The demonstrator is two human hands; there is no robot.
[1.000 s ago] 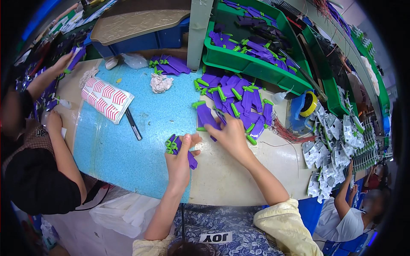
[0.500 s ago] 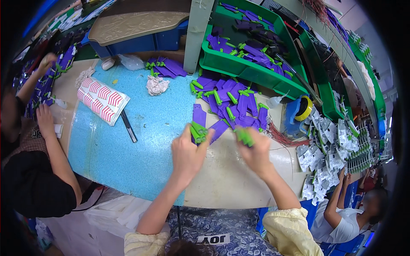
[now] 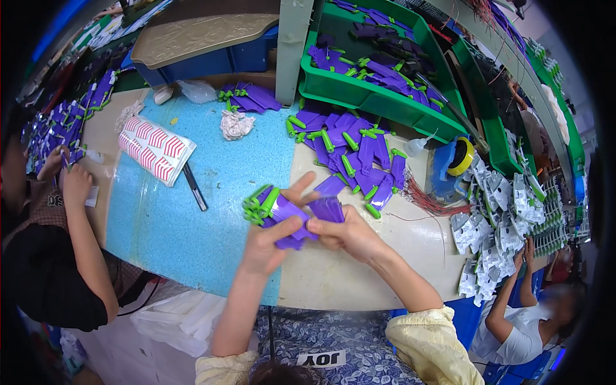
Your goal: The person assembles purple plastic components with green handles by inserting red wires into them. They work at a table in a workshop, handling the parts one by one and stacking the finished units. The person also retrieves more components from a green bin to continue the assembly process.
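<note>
Where the bench (image 3: pixel 333 282) meets the green tray (image 3: pixel 359 96), a loose pile of flat purple parts (image 3: pixel 366 154) with green ends lies spread. Nearer the person, left hand (image 3: pixel 264 245) grips a green-ended bundle (image 3: pixel 282 208); right hand (image 3: pixel 354 237) pinches purple pieces (image 3: pixel 328 208) just beside it.

White packet (image 3: pixel 156 149) w/ red stripes on blue mat (image 3: pixel 192 244), L side; black pen (image 3: pixel 196 188) by its R edge. Crumpled pale wad (image 3: pixel 237 125) farther R, cloth or tissue, hard to tell. Far L: brown lid (image 3: pixel 205 37) atop blue bin (image 3: pixel 249 59). R side: yellow tape roll (image 3: pixel 471 157), red wires (image 3: pixel 431 200) just nearer, silvery parts (image 3: pixel 504 221) heaped farther R.
</note>
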